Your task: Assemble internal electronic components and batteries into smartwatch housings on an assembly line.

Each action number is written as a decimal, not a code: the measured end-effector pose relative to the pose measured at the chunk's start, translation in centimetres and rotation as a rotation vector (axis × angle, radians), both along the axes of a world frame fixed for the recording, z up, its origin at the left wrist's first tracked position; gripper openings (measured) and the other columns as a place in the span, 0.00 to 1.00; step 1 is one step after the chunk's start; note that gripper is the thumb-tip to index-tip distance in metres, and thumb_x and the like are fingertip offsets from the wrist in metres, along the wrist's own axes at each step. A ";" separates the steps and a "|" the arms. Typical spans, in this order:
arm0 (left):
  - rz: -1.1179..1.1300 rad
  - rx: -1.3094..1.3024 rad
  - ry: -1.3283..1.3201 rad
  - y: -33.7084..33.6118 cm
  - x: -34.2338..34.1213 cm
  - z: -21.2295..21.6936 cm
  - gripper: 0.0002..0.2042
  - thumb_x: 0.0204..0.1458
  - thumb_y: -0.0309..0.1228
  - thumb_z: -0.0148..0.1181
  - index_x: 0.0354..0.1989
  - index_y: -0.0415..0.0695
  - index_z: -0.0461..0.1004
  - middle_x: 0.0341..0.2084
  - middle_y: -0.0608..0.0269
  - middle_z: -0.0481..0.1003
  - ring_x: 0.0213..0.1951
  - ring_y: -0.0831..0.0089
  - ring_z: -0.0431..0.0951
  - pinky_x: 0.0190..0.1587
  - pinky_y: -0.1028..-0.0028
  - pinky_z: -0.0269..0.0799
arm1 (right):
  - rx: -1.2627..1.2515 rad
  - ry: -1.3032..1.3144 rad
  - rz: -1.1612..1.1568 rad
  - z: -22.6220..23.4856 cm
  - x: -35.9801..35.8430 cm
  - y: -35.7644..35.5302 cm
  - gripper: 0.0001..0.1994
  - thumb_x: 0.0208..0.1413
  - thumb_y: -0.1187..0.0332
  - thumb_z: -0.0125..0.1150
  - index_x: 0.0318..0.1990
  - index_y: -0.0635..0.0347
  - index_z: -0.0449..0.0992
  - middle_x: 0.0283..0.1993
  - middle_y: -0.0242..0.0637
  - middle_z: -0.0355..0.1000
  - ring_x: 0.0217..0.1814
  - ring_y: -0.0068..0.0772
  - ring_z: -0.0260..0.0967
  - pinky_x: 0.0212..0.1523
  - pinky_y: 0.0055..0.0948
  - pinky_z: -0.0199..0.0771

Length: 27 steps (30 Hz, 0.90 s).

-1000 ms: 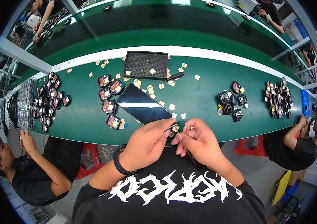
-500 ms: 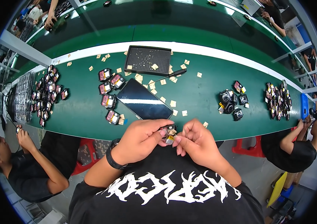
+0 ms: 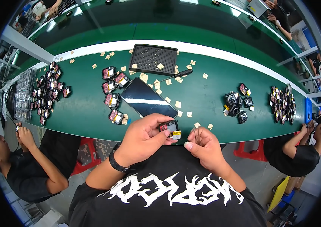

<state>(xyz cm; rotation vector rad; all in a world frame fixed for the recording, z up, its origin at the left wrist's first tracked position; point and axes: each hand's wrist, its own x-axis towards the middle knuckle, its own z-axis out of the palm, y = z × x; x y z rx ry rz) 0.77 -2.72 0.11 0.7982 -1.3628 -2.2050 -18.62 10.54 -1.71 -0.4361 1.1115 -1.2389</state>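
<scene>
My left hand [image 3: 141, 136] grips an opened smartwatch case [image 3: 167, 126] just past the table's near edge. Inside the case a red circuit board shows, and a small battery [image 3: 176, 134] with yellow tape hangs at its lower right corner. Closed round thin metal tweezers [image 3: 196, 133], my right hand [image 3: 205, 147] is a short way right of the case, not touching it. A small beige square [image 3: 197, 125] appears at the tweezers' tips. Beyond my left hand lies a dark flat screen [image 3: 149, 99] with a glossy face.
A black tray [image 3: 153, 58] and a screwdriver [image 3: 179, 76] lie farther back among scattered beige squares. Opened watch cases [image 3: 111, 100] stand left of the screen; more watches [image 3: 233, 100] are at right. Piles [image 3: 49, 90] sit toward both ends. Seated people [image 3: 28, 162] flank me.
My right hand has drawn back from the watch case to the right with the tweezers. The beige square seen in the case is now at their tips, and the battery shows more fully.
</scene>
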 end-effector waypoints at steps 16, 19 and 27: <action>-0.087 -0.058 -0.029 0.5 -0.2 0.3 0.16 0.62 0.15 0.52 0.58 0.31 0.65 0.50 0.52 0.74 0.48 0.70 0.81 0.50 0.72 0.81 | -0.578 1.060 0.094 1.8 -1.0 -2.6 0.18 0.51 0.78 0.72 0.51 0.59 0.79 0.40 0.37 0.77 0.30 0.27 0.76 0.28 0.23 0.75; -0.105 -0.043 -0.021 0.7 -0.3 0.2 0.15 0.62 0.15 0.52 0.57 0.31 0.66 0.49 0.53 0.75 0.47 0.70 0.81 0.49 0.72 0.81 | -0.637 1.147 0.101 1.9 -1.4 -3.0 0.18 0.49 0.76 0.73 0.50 0.57 0.80 0.40 0.36 0.76 0.31 0.32 0.78 0.29 0.27 0.77; -0.095 0.014 -0.033 0.3 -0.3 0.6 0.14 0.61 0.15 0.53 0.55 0.31 0.67 0.47 0.55 0.75 0.44 0.72 0.82 0.47 0.73 0.81 | -0.633 1.374 0.269 2.5 -2.2 -3.0 0.21 0.43 0.74 0.75 0.49 0.49 0.82 0.37 0.29 0.72 0.30 0.29 0.74 0.27 0.30 0.76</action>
